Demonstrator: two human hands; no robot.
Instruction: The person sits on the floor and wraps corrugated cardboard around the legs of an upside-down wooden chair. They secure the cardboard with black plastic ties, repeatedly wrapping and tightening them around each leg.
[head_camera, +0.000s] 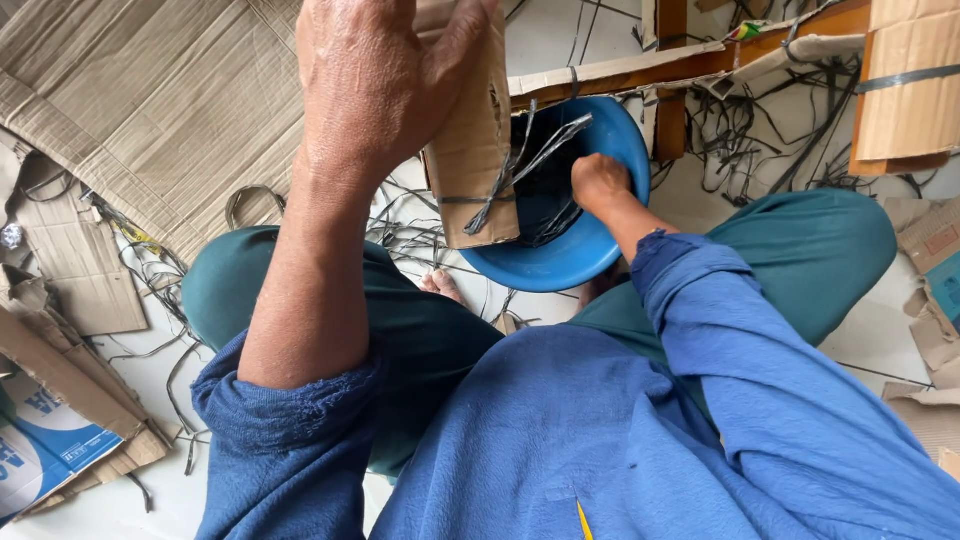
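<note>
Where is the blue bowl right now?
In the head view, the blue bowl sits on the floor between the person's knees, right of centre, with the right hand inside it and the cardboard piece beside it.

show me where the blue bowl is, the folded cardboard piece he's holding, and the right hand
blue bowl (560, 265): head view, on its bare near rim.
folded cardboard piece (470, 150): head view, on its brown front face.
right hand (598, 182): head view, on the back of the fist.
</note>
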